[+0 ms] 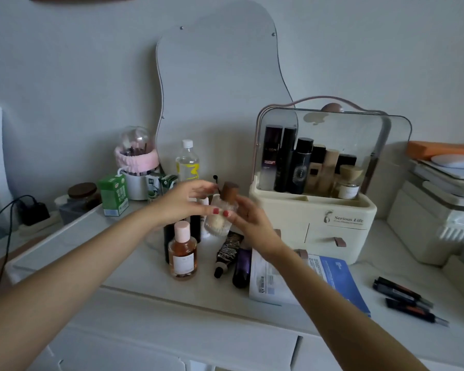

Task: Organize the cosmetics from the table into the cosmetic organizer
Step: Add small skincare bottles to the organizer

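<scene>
A ribbed glass bottle (221, 216) with a wooden cap is held above the table (145, 269) between the left hand (184, 203) and right hand (245, 216), fingers curled round it. Its transfer appears under way; a free slot in the cosmetic organizer (314, 210), already crowded at right, must next be found.

A jar (221, 214) sits between both hands; left hand (184, 203), right hand (248, 218). Bottle (183, 253) and tubes (232, 254) lie just below them. The organizer (314, 210) stands right of the right hand.
</scene>
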